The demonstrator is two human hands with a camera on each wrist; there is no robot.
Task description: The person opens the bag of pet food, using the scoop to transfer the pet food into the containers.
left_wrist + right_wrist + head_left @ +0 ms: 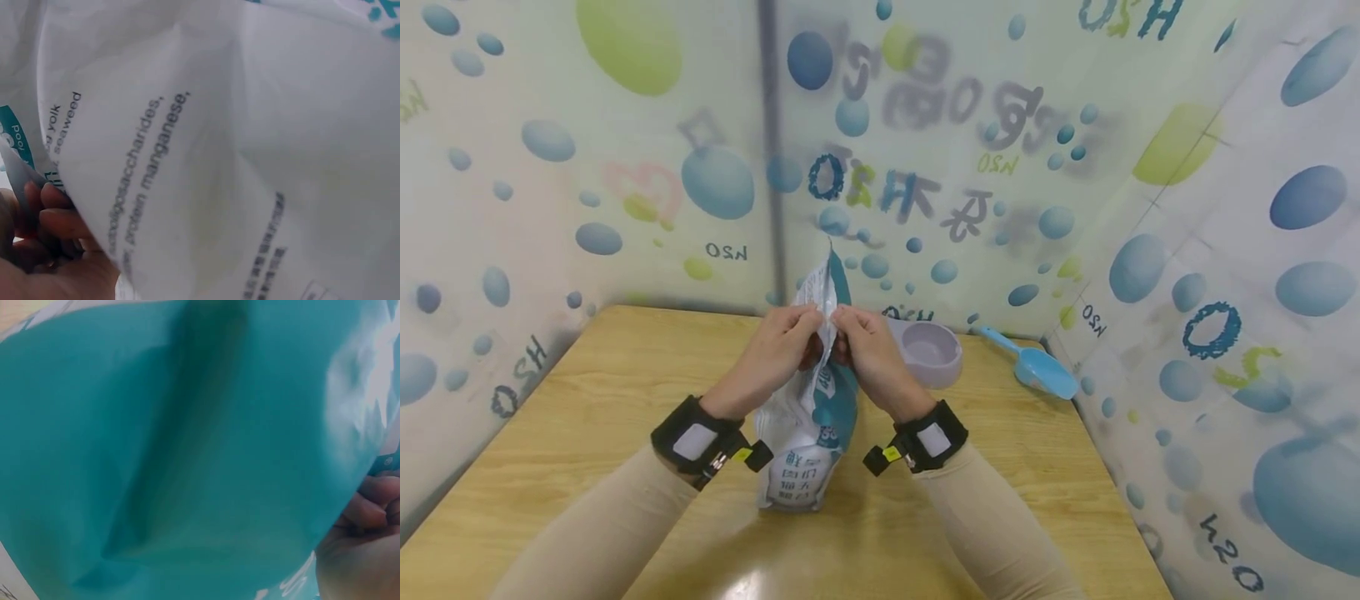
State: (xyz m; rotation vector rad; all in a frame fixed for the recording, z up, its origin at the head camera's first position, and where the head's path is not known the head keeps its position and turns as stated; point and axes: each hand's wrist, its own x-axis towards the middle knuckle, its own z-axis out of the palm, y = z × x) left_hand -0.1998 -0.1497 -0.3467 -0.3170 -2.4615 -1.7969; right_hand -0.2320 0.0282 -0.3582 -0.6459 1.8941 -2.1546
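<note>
And there we had it: the left hand with its thumb and curled fingers pinching the white side of the bag, and the right hand pinching the teal side, the two nearly meeting at its upper part! We saw the bag at the middle of the wooden table, between the forearms, its printed lower end towards us. From the left wrist we got white film, ingredient print and curled fingers; from the right, a wall of teal with a few bent fingers at the edge. Just past the right hand we spotted the pale mauve bowl, partly hidden, and farther right, near the table's far corner, the blue scoop. Behind it all ran the bubble-printed wall.
</note>
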